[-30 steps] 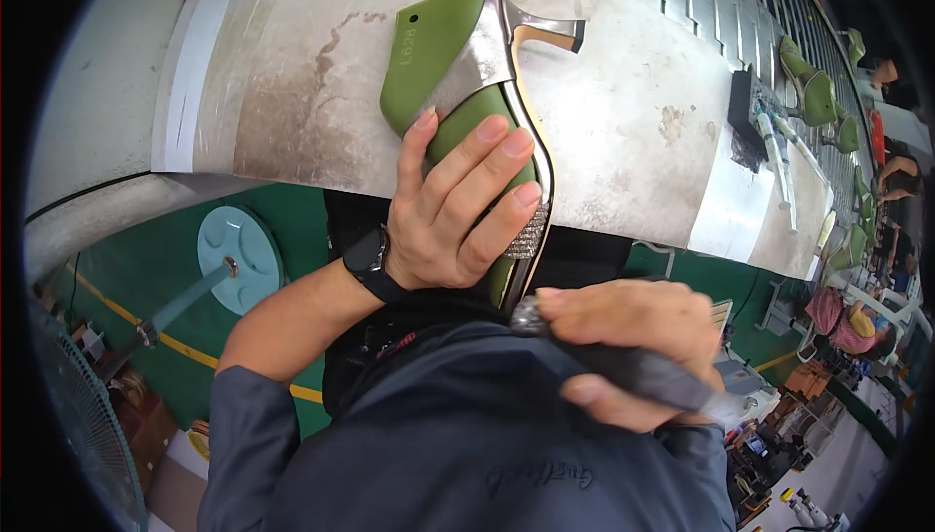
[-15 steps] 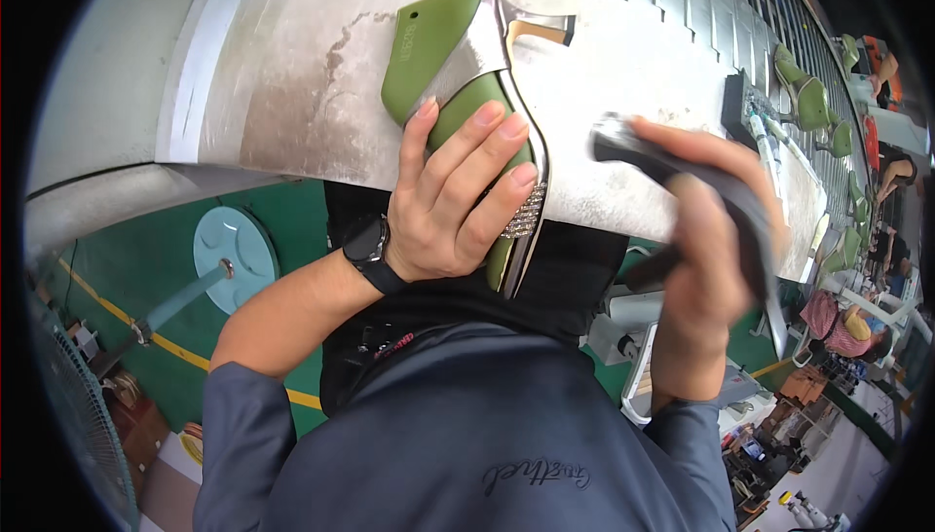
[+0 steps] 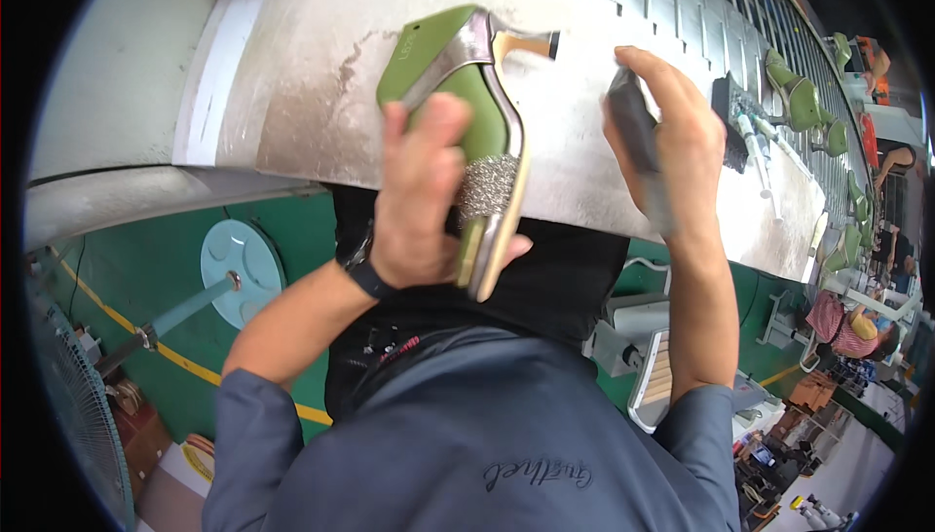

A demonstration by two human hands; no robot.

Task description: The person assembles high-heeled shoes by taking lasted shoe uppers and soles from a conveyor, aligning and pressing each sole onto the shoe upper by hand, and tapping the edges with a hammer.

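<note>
High-heeled shoe (image 3: 495, 109) on a green last: sits across the worktable's (image 3: 292, 94) near edge, heel (image 3: 526, 43) over the top, toe overhanging on your side. Can't tell whether it rests on the surface or only in your grip.

Your left hand (image 3: 419, 206) is blurred; fingers look spread along the shoe's side, a digit tip showing past the sole, so it's cradled around the toe end. Weak spot: if that hold slackens, the overhanging toe could tip the shoe off the worktable edge into your lap. Sliding fingers could also scuff the glittery band (image 3: 487, 186).

Your right hand (image 3: 687, 138) has fingers wrapped round a dark hand tool (image 3: 638, 128), over the worktable, right of the shoe, not touching it. Working end unclear. A careless swing inward risks your left fingers or the upper; outward, the black box (image 3: 723, 104) at the worktable's right end.
</note>
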